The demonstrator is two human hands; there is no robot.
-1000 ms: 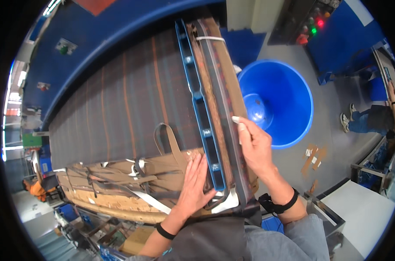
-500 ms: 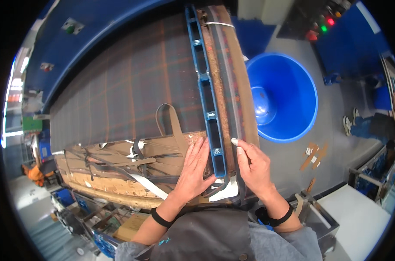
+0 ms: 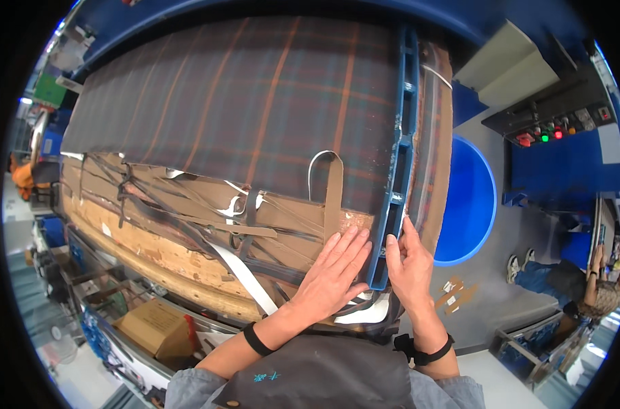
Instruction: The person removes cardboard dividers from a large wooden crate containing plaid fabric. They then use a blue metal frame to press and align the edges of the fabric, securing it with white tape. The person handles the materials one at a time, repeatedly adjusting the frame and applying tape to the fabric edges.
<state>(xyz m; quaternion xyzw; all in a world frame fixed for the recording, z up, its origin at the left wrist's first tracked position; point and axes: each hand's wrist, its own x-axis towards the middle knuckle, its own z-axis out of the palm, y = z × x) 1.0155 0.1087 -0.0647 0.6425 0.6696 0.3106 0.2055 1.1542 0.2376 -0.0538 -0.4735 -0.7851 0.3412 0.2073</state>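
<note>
A long, narrow blue cutting die (image 3: 398, 170), an open metal frame with crossbars, lies along the right edge of a stack of dark plaid fabric (image 3: 255, 102). My left hand (image 3: 334, 273) is open and flat to the left of the die's near end. Its fingers rest on a brown worn board, and its thumb reaches toward the frame. Across the die, my right hand (image 3: 411, 269) has its thumb against the frame's edge and its index finger stretched forward beside it. Its other fingers are curled and partly hidden. A loop of brown strip (image 3: 334, 198) stands ahead of my left hand.
Narrow offcut strips (image 3: 180, 211) lie tangled along the worn wooden block (image 3: 160, 262). Right of the table stands a blue bin (image 3: 470, 204). A cardboard box (image 3: 153, 327) sits below left. Beyond the bin, another person (image 3: 562, 283) is at the far right.
The view has swung, so the fabric, die and bin appear shifted. My right thumb has come against the die's edge; my left hand stays flat beside it.
</note>
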